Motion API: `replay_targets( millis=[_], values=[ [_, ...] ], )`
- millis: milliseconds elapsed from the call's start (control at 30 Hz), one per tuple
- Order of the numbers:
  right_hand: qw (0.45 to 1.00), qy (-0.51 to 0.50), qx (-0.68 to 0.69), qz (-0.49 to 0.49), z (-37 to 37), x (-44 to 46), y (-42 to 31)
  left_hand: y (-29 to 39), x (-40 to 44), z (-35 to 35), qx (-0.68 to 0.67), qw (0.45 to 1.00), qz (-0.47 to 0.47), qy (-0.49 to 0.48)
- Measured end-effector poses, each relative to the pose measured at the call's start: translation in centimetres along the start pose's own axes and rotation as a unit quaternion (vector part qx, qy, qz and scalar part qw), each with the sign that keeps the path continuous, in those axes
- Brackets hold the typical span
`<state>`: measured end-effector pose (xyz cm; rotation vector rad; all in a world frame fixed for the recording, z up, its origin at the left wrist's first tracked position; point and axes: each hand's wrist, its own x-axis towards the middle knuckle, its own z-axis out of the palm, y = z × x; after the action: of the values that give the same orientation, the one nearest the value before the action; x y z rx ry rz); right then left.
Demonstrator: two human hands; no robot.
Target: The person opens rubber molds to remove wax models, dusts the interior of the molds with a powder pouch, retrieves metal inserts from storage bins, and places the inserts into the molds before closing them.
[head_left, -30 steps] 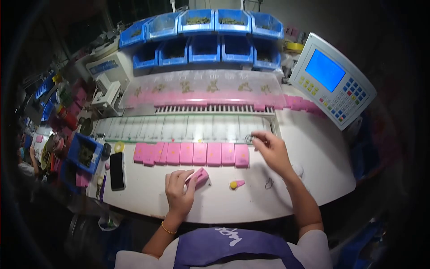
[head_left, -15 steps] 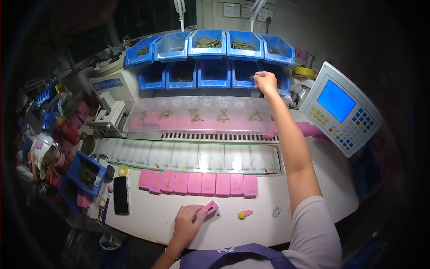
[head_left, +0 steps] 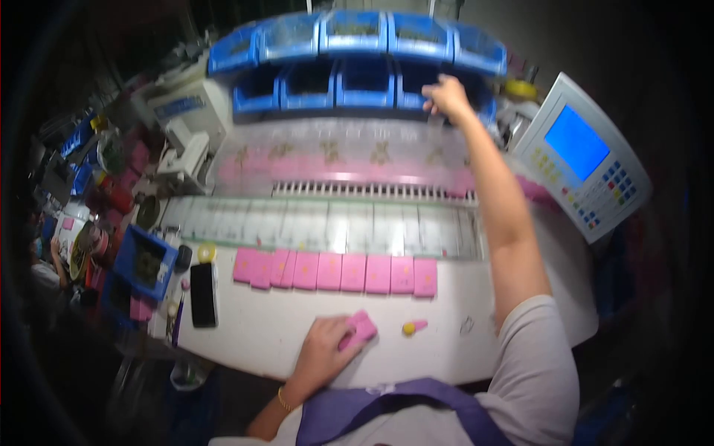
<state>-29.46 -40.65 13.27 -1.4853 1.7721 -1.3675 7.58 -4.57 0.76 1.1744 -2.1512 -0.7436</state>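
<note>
My left hand is closed around a pink block low over the white tabletop, its fingers wrapped over the block's left side. My right hand is stretched out to the front of a lower blue bin on the right side of the rack. Motion blurs its fingers, and anything between them cannot be made out. A row of several pink blocks lies beyond my left hand. To the right of that hand is a small pink piece with a yellow round end.
Blue bins stand in two tiers at the back. A keypad unit with a blue screen is at right. A phone, a tape roll and a blue tray are at left. A glass-like strip crosses the table.
The camera view has tilted down, so the bins sit higher in it. My left hand has turned the pink block. My right hand stays by the lower bins, its finger pose altered and blurred.
</note>
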Motion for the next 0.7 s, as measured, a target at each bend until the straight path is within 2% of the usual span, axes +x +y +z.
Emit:
replay_targets(
  millis=[100, 133, 167, 200, 267, 300, 367, 400, 433, 467, 567, 600, 667, 700],
  values=[
    [0.988, -0.068, -0.093, -0.100, -0.6, -6.5, -0.5, -0.4, 0.0, 0.5, -0.016, 0.999, -0.009, 0.030],
    [0.990, -0.095, -0.077, -0.074, -0.7, -10.1, -1.4, -0.2, 0.1, 0.4, -0.018, 0.999, -0.002, 0.041],
    [0.979, -0.156, -0.122, -0.053, -1.2, -13.9, -2.8, -0.1, 0.1, 0.4, -0.019, 0.998, 0.008, 0.054],
    [0.966, -0.218, -0.119, -0.065, -1.6, -17.2, -2.5, 0.1, 0.0, 0.3, -0.034, 0.998, 0.013, 0.050],
    [0.931, -0.339, -0.137, -0.022, -2.7, -25.4, -3.2, 0.5, 0.3, 0.1, -0.064, 0.996, 0.043, 0.052],
    [0.896, -0.412, -0.161, 0.046, -3.4, -29.2, -4.0, 0.6, 0.0, 0.2, -0.073, 0.995, 0.054, 0.050],
    [0.891, -0.445, -0.065, 0.064, -3.7, -36.3, -3.5, 1.0, 0.0, 0.5, -0.095, 0.990, 0.089, 0.049],
    [0.883, -0.448, 0.019, 0.137, -3.7, -38.9, -3.2, 1.4, -0.1, 0.8, -0.116, 0.987, 0.098, 0.045],
    [0.875, -0.454, 0.084, 0.147, -3.3, -40.9, -2.5, 1.7, -0.1, 1.2, -0.136, 0.984, 0.107, 0.040],
    [0.864, -0.410, 0.229, 0.183, -2.5, -43.1, -1.6, 2.1, -0.1, 1.5, -0.156, 0.980, 0.118, 0.034],
    [0.854, -0.307, 0.374, 0.189, -0.9, -46.7, -0.1, 1.5, -0.3, 3.7, -0.277, 0.951, 0.093, 0.099],
    [0.858, -0.272, 0.396, 0.180, -0.3, -48.0, -0.5, 1.9, -0.2, 4.0, -0.386, 0.916, 0.047, 0.105],
    [0.863, -0.215, 0.428, 0.159, 1.3, -49.7, -0.8, 3.4, 0.6, 4.3, -0.579, 0.806, -0.047, 0.114],
    [0.866, -0.192, 0.438, 0.147, 2.0, -50.3, -0.7, 5.2, 1.2, 4.7, -0.592, 0.779, -0.106, 0.176]
  ],
)
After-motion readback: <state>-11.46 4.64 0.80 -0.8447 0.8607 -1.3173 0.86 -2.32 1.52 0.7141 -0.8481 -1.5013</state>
